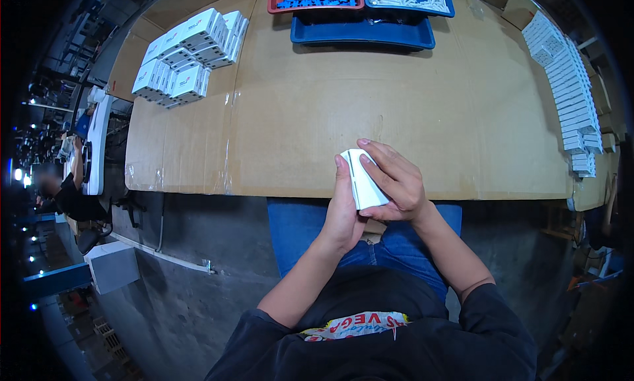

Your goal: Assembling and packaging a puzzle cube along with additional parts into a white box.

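Note:
Over the table's near edge, both hands are closed around a white plastic box-shaped piece (367, 188) with a dark seam along its left side. My left hand (341, 214) grips it from the left and below, thumb against the side. From the right, my right hand (401, 184) wraps it, with fingers over the top face and thumb at the near end. The underside is hidden by the hands.
Cardboard covers the table (396, 123). White boxes (178, 44) are stacked at far left. At the back stand a red tray (317, 10) of blue pieces, a blue tray (413, 12) of white sticks and another blue tray (360, 39). White pieces (569, 94) line the right edge. A person (79, 197) sits left.

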The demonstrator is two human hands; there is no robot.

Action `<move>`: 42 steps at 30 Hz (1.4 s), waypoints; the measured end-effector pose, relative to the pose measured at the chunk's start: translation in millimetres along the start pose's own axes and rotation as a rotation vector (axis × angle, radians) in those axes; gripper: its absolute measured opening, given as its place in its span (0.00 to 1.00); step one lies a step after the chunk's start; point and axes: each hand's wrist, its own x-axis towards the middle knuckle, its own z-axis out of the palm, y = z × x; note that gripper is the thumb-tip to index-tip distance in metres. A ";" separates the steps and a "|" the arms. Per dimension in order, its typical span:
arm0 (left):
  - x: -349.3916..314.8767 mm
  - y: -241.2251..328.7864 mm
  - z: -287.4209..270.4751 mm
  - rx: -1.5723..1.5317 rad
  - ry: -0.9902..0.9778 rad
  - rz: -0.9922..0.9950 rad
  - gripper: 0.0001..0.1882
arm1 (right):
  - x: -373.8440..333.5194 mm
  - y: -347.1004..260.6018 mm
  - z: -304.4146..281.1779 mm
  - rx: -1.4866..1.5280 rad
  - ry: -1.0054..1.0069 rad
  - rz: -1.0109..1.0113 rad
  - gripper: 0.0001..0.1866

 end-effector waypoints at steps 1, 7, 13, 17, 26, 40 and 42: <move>0.2 -0.7 0.3 0.014 0.013 -0.016 0.38 | -2.5 1.4 0.3 0.007 0.006 0.000 0.43; 1.5 -3.4 -3.2 0.054 0.001 -0.041 0.42 | -11.3 3.1 1.4 0.089 0.045 0.107 0.44; 15.8 -24.9 -36.1 0.784 -0.133 0.582 0.55 | 0.2 -33.3 13.3 0.466 0.200 0.600 0.40; 13.4 -15.2 -34.8 0.816 -0.099 0.439 0.49 | 6.3 -46.1 16.9 0.623 0.253 0.715 0.35; 13.1 -5.7 -22.3 0.306 0.108 0.315 0.38 | -12.8 -34.0 11.8 0.347 -0.055 0.471 0.31; 10.8 -7.9 -10.3 0.300 0.256 0.251 0.27 | -25.4 -28.9 33.7 -0.013 0.071 0.264 0.22; 12.8 -8.6 -11.0 0.369 0.265 0.298 0.25 | -26.4 -30.7 35.4 -0.001 0.070 0.282 0.21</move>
